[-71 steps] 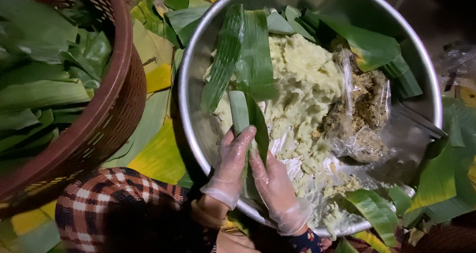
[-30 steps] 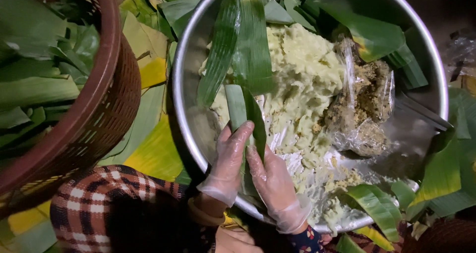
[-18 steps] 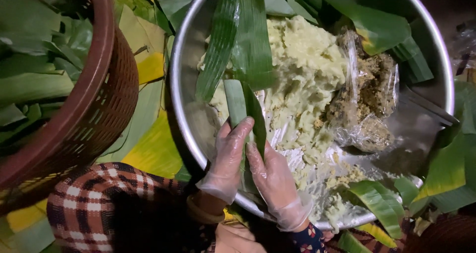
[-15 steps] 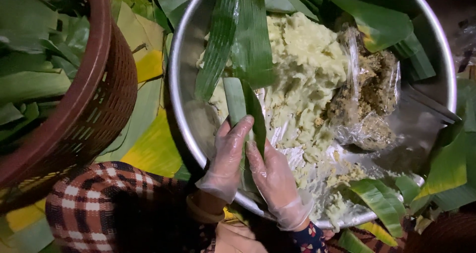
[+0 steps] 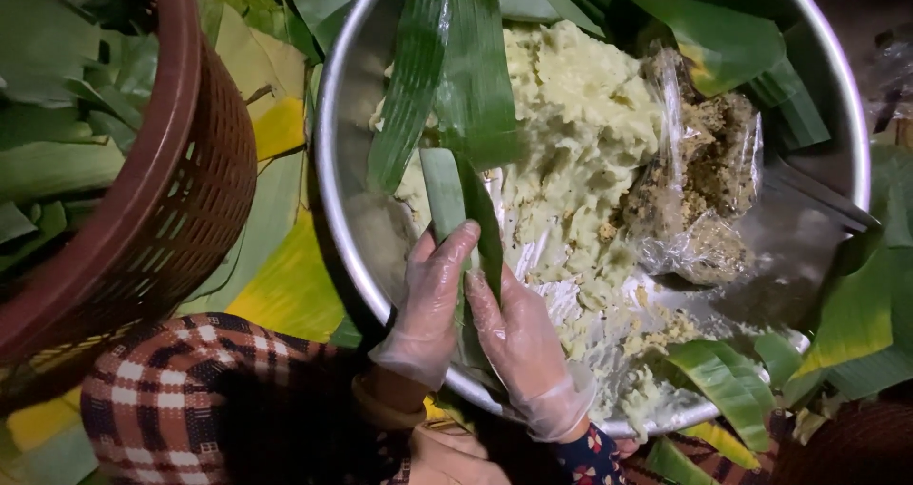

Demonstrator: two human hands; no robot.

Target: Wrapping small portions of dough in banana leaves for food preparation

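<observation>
Hands (image 5: pixel 475 314) unmoved on leaf (image 5: pixel 447 195); basket (image 5: pixel 181 200) left.

Basket, loose leaves and a filling bag around the work

Left of the grip stands a brown woven basket (image 5: pixel 181 209) of green leaves (image 5: pixel 57 114); beyond it to the right, a clear bag of brownish filling (image 5: pixel 704 190); nearer, a plaid sleeve (image 5: pixel 181 399).

**Leaf-strewn floor**

Covered with overlapping green and yellow leaves (image 5: pixel 285 285). Large metal basin (image 5: pixel 333 162) set on the leaves at centre. Brown woven basket (image 5: pixel 190 209) just beside it to the left, also resting on the leaves.
</observation>
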